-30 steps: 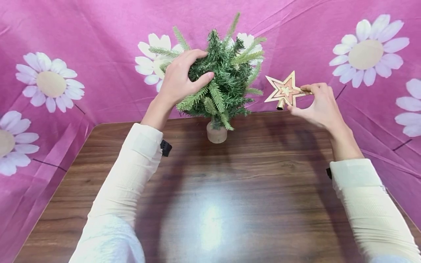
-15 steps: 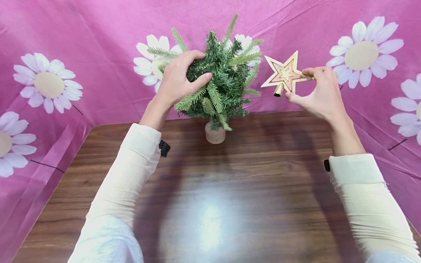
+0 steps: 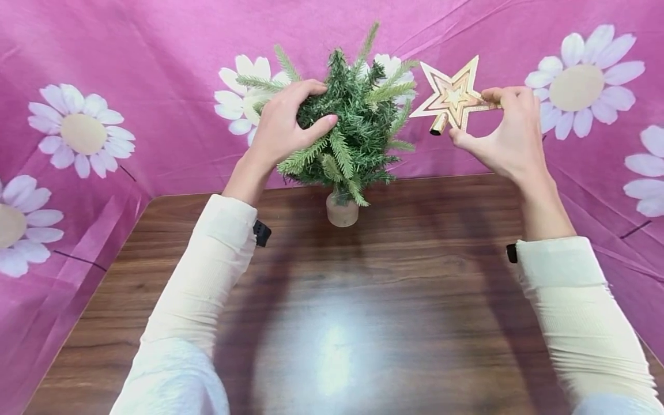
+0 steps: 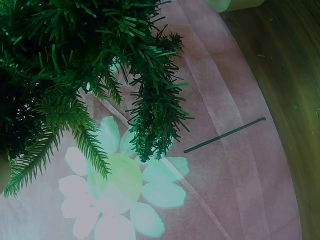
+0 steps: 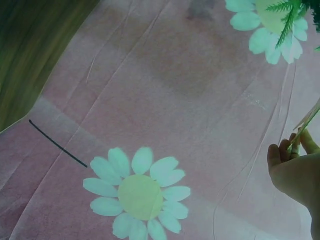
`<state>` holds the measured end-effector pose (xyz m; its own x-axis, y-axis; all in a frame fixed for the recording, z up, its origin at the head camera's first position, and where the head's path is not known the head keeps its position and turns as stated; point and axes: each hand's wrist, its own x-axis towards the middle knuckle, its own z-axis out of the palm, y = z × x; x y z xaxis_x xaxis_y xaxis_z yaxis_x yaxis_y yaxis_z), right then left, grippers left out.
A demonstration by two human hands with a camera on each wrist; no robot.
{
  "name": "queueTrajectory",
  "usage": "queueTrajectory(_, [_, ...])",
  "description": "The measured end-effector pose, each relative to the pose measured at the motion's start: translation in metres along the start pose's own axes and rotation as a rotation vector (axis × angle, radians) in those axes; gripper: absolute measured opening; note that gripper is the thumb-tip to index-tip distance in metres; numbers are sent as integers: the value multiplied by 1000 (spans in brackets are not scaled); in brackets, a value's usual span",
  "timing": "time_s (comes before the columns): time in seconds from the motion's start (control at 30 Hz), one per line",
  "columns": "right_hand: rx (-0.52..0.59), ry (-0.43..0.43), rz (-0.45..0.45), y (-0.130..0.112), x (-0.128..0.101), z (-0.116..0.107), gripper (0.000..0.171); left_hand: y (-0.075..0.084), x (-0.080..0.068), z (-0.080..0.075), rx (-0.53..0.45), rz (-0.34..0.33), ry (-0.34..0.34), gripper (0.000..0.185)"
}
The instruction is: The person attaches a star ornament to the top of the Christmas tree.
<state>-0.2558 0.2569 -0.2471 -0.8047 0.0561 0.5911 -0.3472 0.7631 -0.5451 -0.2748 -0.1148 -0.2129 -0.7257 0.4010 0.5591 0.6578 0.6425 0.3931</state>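
A small green artificial fir tree stands in a pale round base at the far edge of the wooden table. My left hand grips the tree's left side, thumb and fingers curled into the branches. My right hand pinches one point of a gold star topper, held in the air just right of the treetop. The star's short gold tube points down and left. In the right wrist view only the fingers and the star's thin edge show.
A pink cloth printed with white daisies hangs behind and to both sides of the table. The same cloth fills the wrist views. Both arms wear cream sleeves. The dark wood surface reflects a light patch near me.
My right hand has lifted the star up and slightly left, from beside the tree's middle to level with its top. The left hand has kept its grip on the tree.
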Motion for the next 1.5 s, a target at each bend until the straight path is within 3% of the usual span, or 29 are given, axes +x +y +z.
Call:
queueTrajectory(0.67, [3, 157, 30, -38, 25, 0, 74, 1, 1, 0, 13, -23, -16, 67])
queueTrajectory(0.97, [-14, 249, -8, -52, 36, 7, 72, 1, -1, -1, 34, -23, -11, 67])
queueTrajectory(1.5, [-11, 311, 12, -92, 43, 11, 66, 1, 0, -2, 47, -31, -32, 70])
